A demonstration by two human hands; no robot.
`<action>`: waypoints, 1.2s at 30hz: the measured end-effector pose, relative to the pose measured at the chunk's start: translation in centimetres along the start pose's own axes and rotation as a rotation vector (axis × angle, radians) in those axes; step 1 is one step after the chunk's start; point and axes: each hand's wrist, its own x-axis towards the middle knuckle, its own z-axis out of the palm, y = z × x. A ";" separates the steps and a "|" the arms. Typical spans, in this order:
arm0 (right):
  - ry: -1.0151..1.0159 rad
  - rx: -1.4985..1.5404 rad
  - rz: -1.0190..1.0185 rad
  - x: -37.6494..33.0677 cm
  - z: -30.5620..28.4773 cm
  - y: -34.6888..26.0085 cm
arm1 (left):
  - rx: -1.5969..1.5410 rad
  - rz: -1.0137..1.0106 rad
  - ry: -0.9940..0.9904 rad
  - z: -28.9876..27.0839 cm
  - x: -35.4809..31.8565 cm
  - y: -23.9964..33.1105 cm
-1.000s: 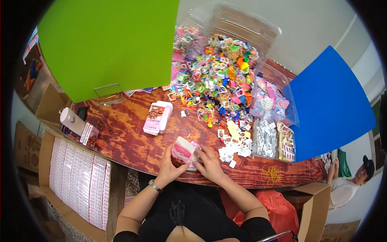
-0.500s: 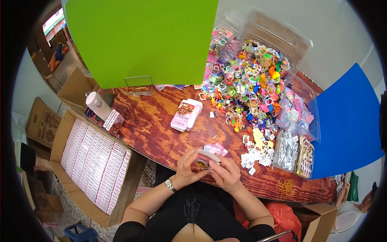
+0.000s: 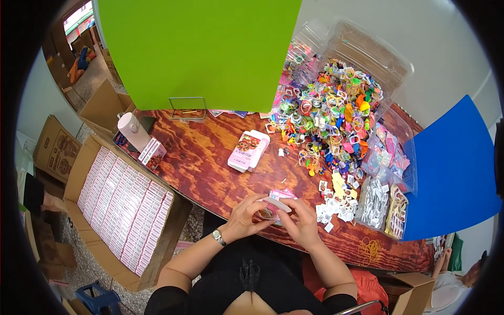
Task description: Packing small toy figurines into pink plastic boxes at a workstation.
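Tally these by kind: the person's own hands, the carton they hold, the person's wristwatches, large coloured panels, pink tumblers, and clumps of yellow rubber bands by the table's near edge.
Hands: 2 (left hand, right hand)
Pink carton: 1
Wristwatch: 1
Panels: 2 (green panel, blue panel)
Pink tumbler: 1
Yellow rubber-band clump: 1
Total: 8

Table: ours has a shiny reddish-brown wood-grain top, edges bowed by the fisheye
Back wall: plain pale grey, nothing fancy
Left wall: also pale, kinda bluish
Green board: tall lime panel, we see it standing at the table's far edge
Blue board: plain panel over on our right
Floor: speckled grey
Stool: little blue plastic one, lower left
Light: brightest at the opening, upper left, plus some glare on our table
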 end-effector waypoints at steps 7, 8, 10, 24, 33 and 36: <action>-0.015 -0.275 -0.410 0.9 -0.4 -0.6 | 0.005 -0.044 0.047 0.2 -0.4 -0.3; -0.050 -0.262 -0.409 1.0 -0.6 -0.8 | 0.003 -0.067 0.052 0.2 -0.5 -0.3; -0.061 -0.194 -0.355 1.2 -0.6 -0.5 | 0.003 -0.089 0.061 0.3 -0.4 -0.2; -0.028 -0.377 -0.268 1.4 0.8 -2.0 | 0.125 -0.123 -0.045 -0.9 0.1 1.2; 0.071 -0.192 -0.267 0.8 1.7 -1.1 | 0.174 -0.191 -0.012 -0.4 -0.3 1.7; 0.126 -0.191 -0.309 0.3 2.2 -0.3 | 0.202 -0.194 -0.020 -0.3 -0.5 1.9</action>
